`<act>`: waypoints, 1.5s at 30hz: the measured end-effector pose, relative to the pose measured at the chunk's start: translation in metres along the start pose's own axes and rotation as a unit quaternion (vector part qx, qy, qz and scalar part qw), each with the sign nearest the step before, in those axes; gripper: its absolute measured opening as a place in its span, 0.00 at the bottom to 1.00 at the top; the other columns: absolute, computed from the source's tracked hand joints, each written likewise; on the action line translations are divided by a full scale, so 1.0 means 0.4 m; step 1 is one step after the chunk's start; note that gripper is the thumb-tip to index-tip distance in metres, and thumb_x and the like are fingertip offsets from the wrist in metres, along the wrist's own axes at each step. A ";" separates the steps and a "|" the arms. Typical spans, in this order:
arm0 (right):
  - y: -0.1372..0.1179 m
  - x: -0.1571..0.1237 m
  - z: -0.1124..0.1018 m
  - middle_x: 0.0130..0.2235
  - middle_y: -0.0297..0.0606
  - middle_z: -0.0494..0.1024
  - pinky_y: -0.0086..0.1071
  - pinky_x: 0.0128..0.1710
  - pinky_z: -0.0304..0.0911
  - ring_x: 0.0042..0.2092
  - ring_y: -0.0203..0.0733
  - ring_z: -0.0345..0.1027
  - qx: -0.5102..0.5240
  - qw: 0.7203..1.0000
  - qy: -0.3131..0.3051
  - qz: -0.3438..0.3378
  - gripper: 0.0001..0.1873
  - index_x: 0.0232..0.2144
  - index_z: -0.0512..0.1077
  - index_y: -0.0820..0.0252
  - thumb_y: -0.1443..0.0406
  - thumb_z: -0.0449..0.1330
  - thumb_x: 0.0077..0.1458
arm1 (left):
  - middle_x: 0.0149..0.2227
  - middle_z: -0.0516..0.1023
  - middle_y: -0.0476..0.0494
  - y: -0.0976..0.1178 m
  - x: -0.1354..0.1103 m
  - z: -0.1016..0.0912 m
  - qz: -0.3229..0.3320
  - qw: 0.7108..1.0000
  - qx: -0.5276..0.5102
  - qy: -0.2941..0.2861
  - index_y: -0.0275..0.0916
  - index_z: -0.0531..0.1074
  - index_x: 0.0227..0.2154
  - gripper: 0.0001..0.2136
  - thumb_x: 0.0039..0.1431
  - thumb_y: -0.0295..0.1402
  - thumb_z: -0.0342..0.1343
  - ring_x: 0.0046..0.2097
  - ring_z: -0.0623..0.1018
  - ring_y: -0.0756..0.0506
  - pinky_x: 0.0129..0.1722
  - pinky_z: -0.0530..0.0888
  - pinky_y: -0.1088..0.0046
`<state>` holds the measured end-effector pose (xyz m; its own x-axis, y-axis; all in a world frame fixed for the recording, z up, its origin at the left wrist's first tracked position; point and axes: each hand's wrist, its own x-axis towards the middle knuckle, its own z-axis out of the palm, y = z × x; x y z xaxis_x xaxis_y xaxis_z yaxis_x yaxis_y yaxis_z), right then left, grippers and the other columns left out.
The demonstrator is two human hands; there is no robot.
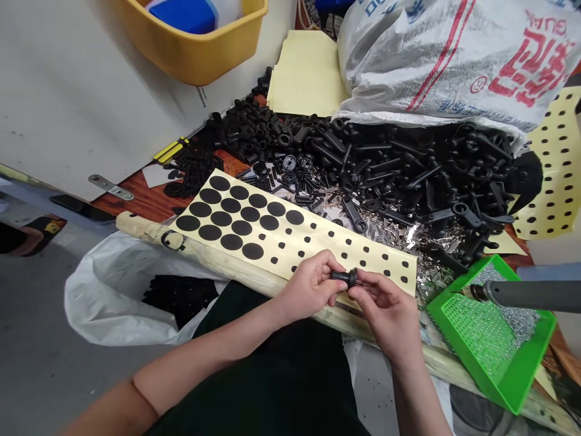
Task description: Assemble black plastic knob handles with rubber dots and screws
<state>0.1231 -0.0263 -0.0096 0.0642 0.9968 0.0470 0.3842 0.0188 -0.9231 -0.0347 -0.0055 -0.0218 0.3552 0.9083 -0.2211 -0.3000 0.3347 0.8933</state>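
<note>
Our left hand (pixel 311 286) and right hand (pixel 385 309) meet just below the middle of the frame, both closed on a small black knob (pixel 345 278). The left fingers wrap its narrow stem, while the right thumb and fingertips pinch its wider end, so neither hand is open. The knob sits between them, just above the lower edge of a dotted sheet (pixel 290 227), a cream backing with rows of large black discs and smaller black squares. That sheet lies at a slant across the center, its lower edge along a pale wooden pole (pixel 218 266). Beyond it, a heap of black parts (pixel 399 169) spreads across the upper middle, with silver clips (pixel 390 233) nearer our right hand. A green tray (pixel 490 345) of small metal pieces sits at lower right, under a gray tool (pixel 521 295) that reaches in from the right edge. A white sack (pixel 454 54) slumps at upper right, and a yellow tub (pixel 195 42) sits at upper left. At left, a white bag (pixel 122 290) holds more black parts (pixel 179 297).
</note>
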 end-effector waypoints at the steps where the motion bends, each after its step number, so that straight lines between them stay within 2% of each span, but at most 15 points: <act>1: 0.000 0.000 0.000 0.35 0.40 0.82 0.36 0.35 0.76 0.33 0.42 0.77 -0.025 0.999 0.002 -0.034 0.11 0.35 0.77 0.59 0.62 0.66 0.47 | 0.19 0.66 0.57 0.002 0.000 -0.001 -0.002 1.000 -0.003 -0.005 0.38 0.62 0.30 0.06 0.51 0.27 0.55 0.18 0.66 0.56 0.19 0.63 0.81; 4: -0.001 0.003 -0.001 0.35 0.39 0.81 0.35 0.36 0.75 0.33 0.40 0.76 -0.094 0.988 0.005 -0.121 0.09 0.36 0.76 0.57 0.64 0.63 0.50 | 0.18 0.66 0.58 0.003 0.003 -0.006 -0.004 1.000 -0.009 -0.019 0.38 0.62 0.30 0.07 0.51 0.29 0.57 0.16 0.65 0.57 0.17 0.63 0.82; 6: -0.004 0.006 0.001 0.33 0.39 0.81 0.35 0.34 0.74 0.32 0.40 0.75 -0.099 0.987 0.006 -0.129 0.08 0.34 0.77 0.57 0.63 0.64 0.49 | 0.18 0.66 0.58 0.003 0.005 -0.008 -0.004 1.000 -0.012 -0.027 0.38 0.62 0.29 0.08 0.51 0.29 0.58 0.16 0.65 0.57 0.17 0.63 0.82; 11: -0.008 0.009 -0.002 0.30 0.40 0.81 0.35 0.31 0.74 0.30 0.41 0.75 -0.016 1.000 -0.016 0.004 0.13 0.32 0.77 0.60 0.57 0.66 0.46 | 0.21 0.68 0.56 0.005 0.006 -0.008 -0.001 0.999 -0.027 -0.029 0.37 0.63 0.28 0.10 0.48 0.29 0.60 0.19 0.68 0.57 0.20 0.66 0.81; 13: -0.010 0.009 -0.013 0.33 0.41 0.81 0.36 0.32 0.74 0.31 0.41 0.76 -0.021 0.999 -0.023 0.017 0.16 0.36 0.77 0.60 0.57 0.67 0.45 | 0.22 0.69 0.55 0.007 0.007 -0.009 -0.011 0.999 -0.041 -0.029 0.36 0.64 0.29 0.10 0.48 0.29 0.62 0.19 0.68 0.57 0.20 0.65 0.81; 18: -0.021 0.011 -0.051 0.49 0.43 0.77 0.43 0.45 0.71 0.46 0.45 0.73 -0.116 0.980 -0.050 -0.152 0.22 0.51 0.71 0.52 0.65 0.63 0.52 | 0.19 0.69 0.54 0.010 0.012 -0.020 -0.025 0.994 -0.079 -0.076 0.36 0.64 0.33 0.10 0.51 0.31 0.60 0.18 0.67 0.56 0.16 0.59 0.83; 21: -0.028 0.021 -0.056 0.47 0.41 0.78 0.40 0.47 0.69 0.48 0.44 0.72 -0.173 0.945 -0.082 -0.266 0.20 0.49 0.72 0.51 0.69 0.62 0.54 | 0.19 0.70 0.53 0.006 0.013 -0.026 -0.021 0.989 -0.096 -0.112 0.36 0.64 0.34 0.10 0.53 0.32 0.59 0.19 0.66 0.55 0.17 0.60 0.82; 23: -0.033 0.029 -0.050 0.41 0.39 0.80 0.36 0.42 0.70 0.42 0.42 0.74 -0.196 0.936 -0.067 -0.283 0.16 0.45 0.74 0.53 0.67 0.63 0.53 | 0.20 0.70 0.53 0.000 0.012 -0.026 -0.020 0.990 -0.088 -0.109 0.36 0.63 0.33 0.10 0.52 0.31 0.59 0.19 0.67 0.56 0.18 0.61 0.82; 26: -0.042 0.039 -0.037 0.27 0.33 0.76 0.29 0.29 0.67 0.28 0.36 0.69 -0.233 0.944 -0.060 -0.224 0.08 0.32 0.74 0.58 0.60 0.65 0.50 | 0.25 0.69 0.54 -0.009 0.008 -0.019 -0.013 0.995 -0.061 -0.080 0.37 0.63 0.31 0.10 0.50 0.29 0.60 0.22 0.69 0.56 0.22 0.66 0.79; 30: -0.046 0.037 -0.032 0.18 0.29 0.68 0.25 0.21 0.58 0.20 0.32 0.60 -0.259 0.953 -0.088 -0.128 0.16 0.21 0.70 0.59 0.56 0.60 0.53 | 0.24 0.66 0.55 -0.014 0.005 -0.009 0.015 0.998 -0.028 -0.049 0.37 0.63 0.30 0.08 0.51 0.28 0.59 0.23 0.68 0.55 0.24 0.66 0.78; 33: -0.047 0.027 -0.043 0.24 0.32 0.74 0.28 0.24 0.63 0.24 0.34 0.65 -0.248 0.962 -0.051 -0.100 0.12 0.29 0.74 0.59 0.56 0.62 0.50 | 0.23 0.66 0.55 -0.013 0.007 -0.007 0.013 0.998 -0.040 -0.042 0.37 0.63 0.30 0.08 0.49 0.28 0.59 0.23 0.67 0.55 0.25 0.67 0.77; 37: -0.056 0.021 -0.047 0.39 0.41 0.79 0.36 0.37 0.69 0.35 0.41 0.72 -0.190 0.973 -0.052 -0.122 0.19 0.43 0.73 0.57 0.57 0.64 0.48 | 0.24 0.67 0.54 -0.012 0.007 -0.009 0.009 0.997 -0.051 -0.050 0.38 0.63 0.30 0.08 0.49 0.26 0.57 0.24 0.68 0.54 0.26 0.68 0.76; 40: -0.060 0.027 -0.031 0.27 0.38 0.77 0.33 0.28 0.67 0.27 0.39 0.70 -0.124 0.988 -0.087 -0.003 0.15 0.31 0.74 0.60 0.54 0.62 0.50 | 0.25 0.67 0.53 -0.020 0.003 -0.007 0.033 0.998 -0.023 -0.055 0.37 0.63 0.30 0.06 0.50 0.25 0.56 0.26 0.69 0.53 0.27 0.69 0.76; 43: -0.056 0.032 -0.023 0.17 0.34 0.70 0.28 0.17 0.58 0.17 0.34 0.61 -0.061 0.976 -0.144 0.151 0.24 0.20 0.69 0.61 0.47 0.58 0.50 | 0.24 0.67 0.53 -0.028 -0.001 -0.004 0.060 0.997 0.011 -0.039 0.37 0.64 0.30 0.06 0.50 0.24 0.55 0.27 0.69 0.53 0.28 0.67 0.77; 45: -0.051 0.029 -0.030 0.21 0.37 0.74 0.29 0.19 0.61 0.19 0.35 0.64 -0.074 0.981 -0.118 0.139 0.23 0.23 0.73 0.62 0.47 0.58 0.50 | 0.24 0.67 0.53 -0.028 -0.001 -0.003 0.055 0.998 0.004 -0.038 0.37 0.64 0.30 0.06 0.50 0.25 0.55 0.26 0.69 0.53 0.26 0.67 0.77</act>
<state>0.1269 -0.0160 0.0144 -0.0224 0.9526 -0.3033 0.5126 -0.2495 -0.8216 -0.0326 -0.0091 -0.0322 0.3873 0.9174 -0.0917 -0.3345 0.2325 0.9133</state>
